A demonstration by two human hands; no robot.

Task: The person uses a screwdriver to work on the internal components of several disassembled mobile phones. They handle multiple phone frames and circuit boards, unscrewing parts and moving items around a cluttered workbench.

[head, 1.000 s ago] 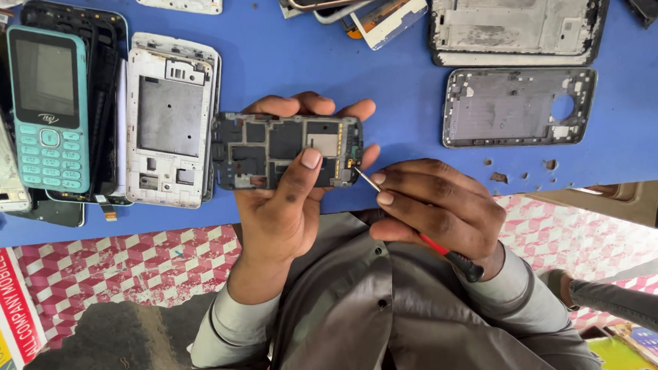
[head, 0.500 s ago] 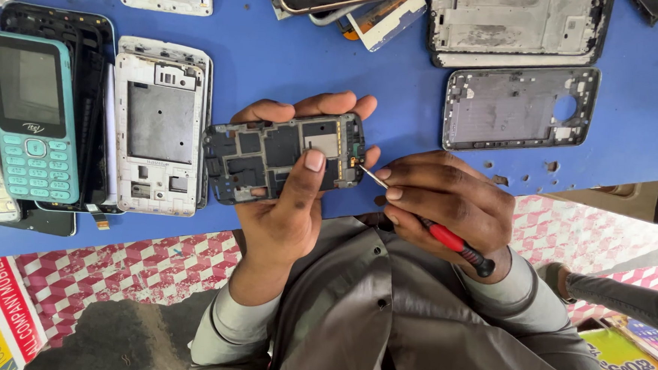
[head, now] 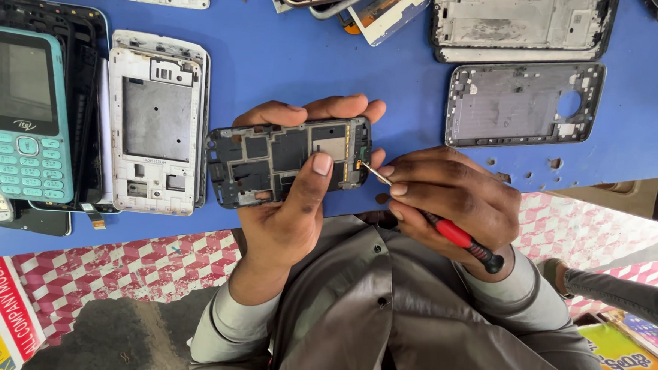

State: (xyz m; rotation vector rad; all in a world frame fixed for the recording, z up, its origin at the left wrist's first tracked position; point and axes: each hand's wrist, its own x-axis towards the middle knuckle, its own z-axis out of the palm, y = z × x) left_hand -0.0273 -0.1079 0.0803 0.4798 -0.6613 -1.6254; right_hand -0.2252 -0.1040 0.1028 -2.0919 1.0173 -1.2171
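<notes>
Left hand (head: pixel 287 205) grips black phone frame (head: pixel 285 160) — right hand (head: pixel 448 202), red-handled screwdriver (head: pixel 432 220).

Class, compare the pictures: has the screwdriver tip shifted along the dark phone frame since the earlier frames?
No. The screwdriver tip meets the dark phone frame at the same right-edge spot, in the right hand. The left hand holds the frame.

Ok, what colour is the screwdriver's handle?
Red with a black end, on the screwdriver in the right hand; head view.
</notes>
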